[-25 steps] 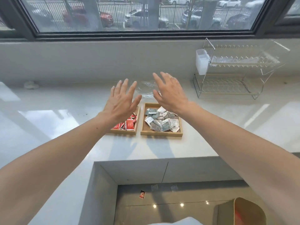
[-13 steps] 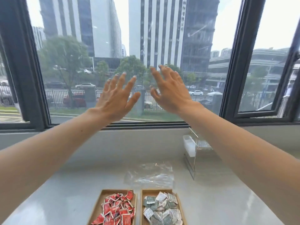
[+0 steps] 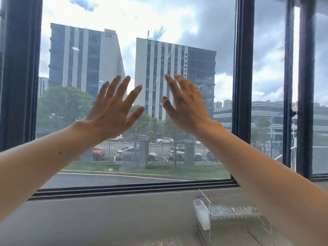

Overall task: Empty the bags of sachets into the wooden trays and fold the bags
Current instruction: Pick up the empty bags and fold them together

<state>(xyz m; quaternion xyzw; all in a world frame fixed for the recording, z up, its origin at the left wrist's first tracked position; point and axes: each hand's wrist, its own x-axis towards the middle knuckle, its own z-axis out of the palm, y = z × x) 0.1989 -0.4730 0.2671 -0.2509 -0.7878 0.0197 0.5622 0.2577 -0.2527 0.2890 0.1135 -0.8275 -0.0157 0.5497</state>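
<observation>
Both bare forearms reached forward and up, wrists straight. The left hand (image 3: 111, 110) was raised with backs toward the camera, fingers spread and straight. The right hand (image 3: 186, 107) rose just beside it, fingers extended, holding nothing.

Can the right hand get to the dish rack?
Probably yes. The right hand is open and empty, raised before the window, and the dish rack stands just beneath that forearm with nothing seen between them; lowering the arm should do.
</observation>
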